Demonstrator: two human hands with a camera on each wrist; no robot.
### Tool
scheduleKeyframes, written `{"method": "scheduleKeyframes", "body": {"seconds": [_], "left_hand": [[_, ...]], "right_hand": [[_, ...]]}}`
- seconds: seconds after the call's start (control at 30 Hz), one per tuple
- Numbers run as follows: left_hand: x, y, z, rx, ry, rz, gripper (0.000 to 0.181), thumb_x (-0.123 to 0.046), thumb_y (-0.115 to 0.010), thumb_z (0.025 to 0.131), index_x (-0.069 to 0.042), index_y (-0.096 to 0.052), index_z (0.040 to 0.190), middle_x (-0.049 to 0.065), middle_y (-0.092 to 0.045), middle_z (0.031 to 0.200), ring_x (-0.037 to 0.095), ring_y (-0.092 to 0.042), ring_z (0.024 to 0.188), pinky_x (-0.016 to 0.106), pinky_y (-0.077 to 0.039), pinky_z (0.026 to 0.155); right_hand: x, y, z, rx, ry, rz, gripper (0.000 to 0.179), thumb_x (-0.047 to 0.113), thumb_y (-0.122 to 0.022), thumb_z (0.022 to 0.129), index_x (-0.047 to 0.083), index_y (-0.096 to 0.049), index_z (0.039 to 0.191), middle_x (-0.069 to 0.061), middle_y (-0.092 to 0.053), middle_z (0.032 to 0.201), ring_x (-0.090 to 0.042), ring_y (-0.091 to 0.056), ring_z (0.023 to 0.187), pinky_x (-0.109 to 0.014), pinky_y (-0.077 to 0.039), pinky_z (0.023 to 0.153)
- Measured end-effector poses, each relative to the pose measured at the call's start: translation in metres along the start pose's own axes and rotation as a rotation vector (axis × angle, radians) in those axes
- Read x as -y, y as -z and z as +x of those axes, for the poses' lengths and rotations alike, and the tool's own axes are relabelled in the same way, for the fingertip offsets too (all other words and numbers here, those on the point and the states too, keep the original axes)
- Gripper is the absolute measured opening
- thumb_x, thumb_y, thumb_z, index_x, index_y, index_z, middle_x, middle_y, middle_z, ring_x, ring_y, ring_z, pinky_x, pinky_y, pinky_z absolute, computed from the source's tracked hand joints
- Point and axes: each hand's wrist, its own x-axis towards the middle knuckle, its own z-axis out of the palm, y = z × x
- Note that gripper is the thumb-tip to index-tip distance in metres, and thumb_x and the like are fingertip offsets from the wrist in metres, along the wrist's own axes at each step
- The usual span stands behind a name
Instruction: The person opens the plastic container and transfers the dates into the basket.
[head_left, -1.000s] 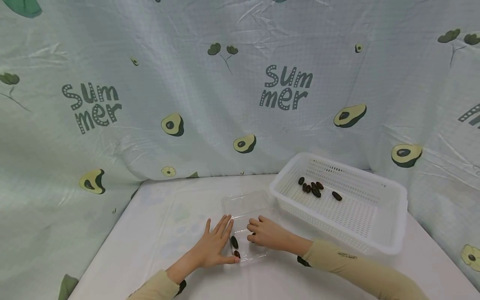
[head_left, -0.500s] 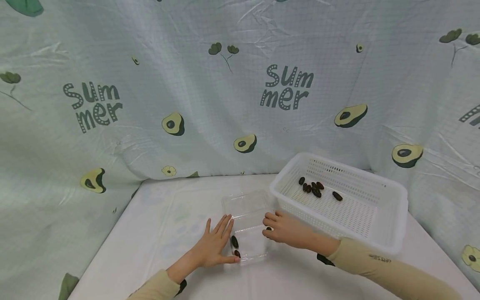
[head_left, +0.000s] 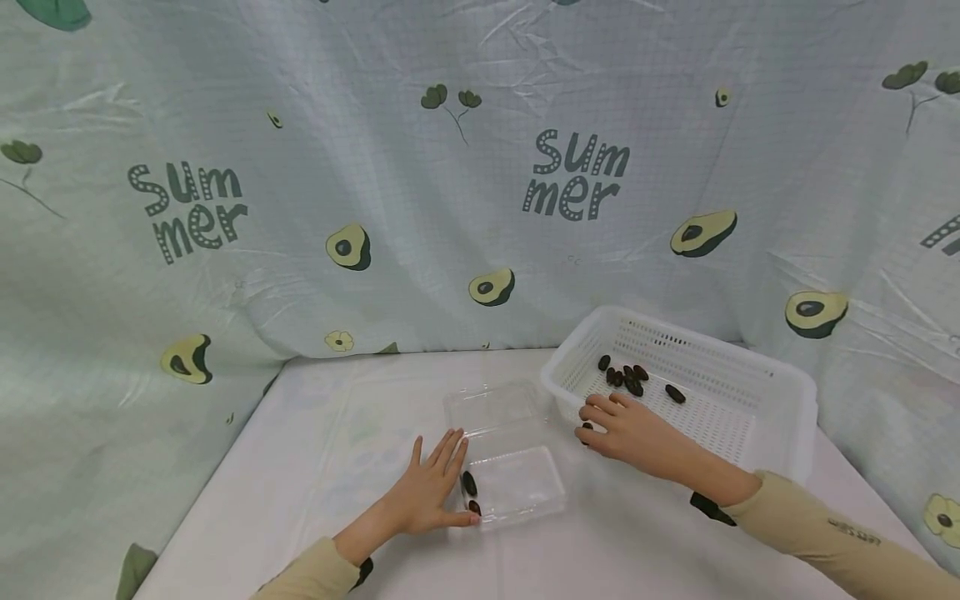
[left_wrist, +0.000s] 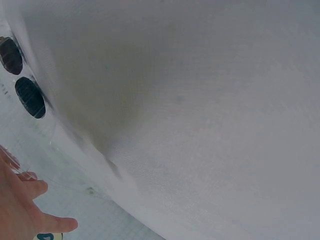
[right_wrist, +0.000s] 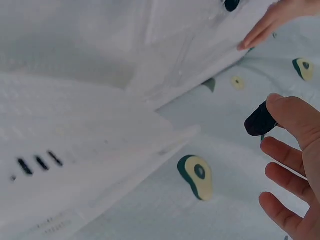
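Note:
Between thumb and index finger, my right hand (head_left: 637, 440) pinches a dark date (right_wrist: 260, 120) beside the near left wall of the white basket (head_left: 776, 367). Its other fingers are bent. A clear plastic clamshell box (head_left: 521, 483) lies opened flat on the table, lid towards the back. My left hand (head_left: 422, 497) rests at the box's left edge with fingers spread, thumb at the front corner. Just inside that edge lie a long dark date (head_left: 469, 483) and a redder date (head_left: 474, 507). Both also show in the left wrist view.
Several dates (head_left: 630, 386) lie in the back left of the perforated basket, with a lone date (head_left: 675, 393) to their right. The basket stands at the back right of the white table (head_left: 337, 450). A printed curtain (head_left: 420, 183) hangs behind.
My right hand has moved from over the box, right and back to the basket's near wall, carrying the pinched date. The left hand has stayed in place.

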Motion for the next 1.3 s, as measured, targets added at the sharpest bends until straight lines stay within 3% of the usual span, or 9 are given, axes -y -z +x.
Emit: {"method": "scheduleKeyframes", "body": {"seconds": [0.1,0.17,0.2,0.33,0.4,0.47,0.57,1.13,1.3], "left_hand": [[-0.001,0.001,0.000,0.008,0.001,0.000,0.103,-0.074,-0.037,0.076,0.000,-0.012,0.143,0.017,-0.010,0.150,0.031,-0.012,0.138,0.066,-0.014,0.099],[0.000,0.001,0.000,0.012,0.002,-0.002,0.103,-0.075,-0.037,0.076,0.000,-0.012,0.143,0.017,-0.010,0.150,0.031,-0.012,0.138,0.066,-0.013,0.099],[0.000,0.001,0.000,0.015,0.002,-0.007,0.103,-0.075,-0.037,0.076,0.000,-0.012,0.143,0.017,-0.010,0.150,0.031,-0.012,0.138,0.066,-0.013,0.099],[0.000,-0.001,-0.001,0.019,0.004,-0.019,0.104,-0.075,-0.036,0.076,0.000,-0.011,0.143,0.017,-0.009,0.150,0.031,-0.011,0.138,0.065,-0.012,0.100],[0.000,-0.002,-0.002,0.022,0.008,-0.029,0.104,-0.075,-0.037,0.075,0.000,-0.011,0.143,0.017,-0.009,0.150,0.031,-0.010,0.138,0.065,-0.012,0.100],[0.000,-0.003,-0.003,0.018,0.013,-0.039,0.104,-0.075,-0.038,0.075,0.000,-0.011,0.143,0.017,-0.009,0.150,0.031,-0.011,0.138,0.066,-0.012,0.099],[0.000,-0.004,-0.005,0.011,0.018,-0.049,0.104,-0.075,-0.038,0.075,-0.001,-0.011,0.143,0.017,-0.008,0.150,0.031,-0.010,0.138,0.066,-0.012,0.099],[0.004,0.001,-0.006,0.030,-0.008,-0.050,0.102,-0.073,-0.039,0.077,-0.001,-0.010,0.143,0.018,-0.008,0.150,0.032,-0.011,0.138,0.066,-0.012,0.099],[0.003,0.001,-0.004,0.024,-0.013,-0.052,0.103,-0.074,-0.037,0.076,-0.001,-0.010,0.143,0.017,-0.009,0.150,0.031,-0.011,0.138,0.065,-0.012,0.100]], "right_hand": [[-0.011,0.004,-0.009,-0.001,-0.033,-0.011,0.004,0.019,-0.053,0.089,0.017,-0.055,0.086,0.000,-0.053,0.088,-0.016,-0.047,0.083,-0.028,-0.037,0.064],[-0.018,0.005,-0.015,-0.001,-0.053,-0.017,0.008,0.024,-0.054,0.089,0.016,-0.055,0.085,0.000,-0.054,0.087,-0.016,-0.047,0.083,-0.027,-0.037,0.063],[-0.021,0.004,-0.017,-0.002,-0.063,-0.020,0.010,0.025,-0.053,0.089,0.016,-0.055,0.084,0.000,-0.054,0.087,-0.017,-0.048,0.082,-0.027,-0.037,0.062],[-0.036,-0.001,-0.029,-0.001,-0.091,-0.040,0.050,0.031,-0.012,0.100,0.016,-0.056,0.082,-0.001,-0.053,0.085,-0.018,-0.048,0.080,-0.028,-0.038,0.061],[-0.044,-0.004,-0.034,0.023,-0.105,-0.052,0.029,0.028,-0.035,0.097,0.016,-0.057,0.083,-0.002,-0.054,0.085,-0.019,-0.049,0.081,-0.029,-0.039,0.062],[-0.052,-0.006,-0.038,0.054,-0.123,-0.062,0.011,0.026,-0.058,0.086,0.016,-0.058,0.083,-0.003,-0.053,0.085,-0.020,-0.049,0.082,-0.031,-0.039,0.062],[-0.063,-0.010,-0.044,0.096,-0.150,-0.093,0.031,0.024,-0.079,0.062,0.016,-0.059,0.083,-0.004,-0.054,0.085,-0.021,-0.049,0.083,-0.031,-0.040,0.062],[-0.102,-0.051,-0.065,0.200,-0.232,-0.131,0.022,0.017,-0.076,0.068,0.014,-0.055,0.073,-0.004,-0.050,0.076,-0.019,-0.044,0.071,-0.030,-0.035,0.055],[-0.108,-0.066,-0.067,0.275,-0.246,-0.162,0.016,0.017,-0.073,0.071,0.015,-0.058,0.074,-0.004,-0.052,0.076,-0.019,-0.045,0.072,-0.031,-0.037,0.056]]}}
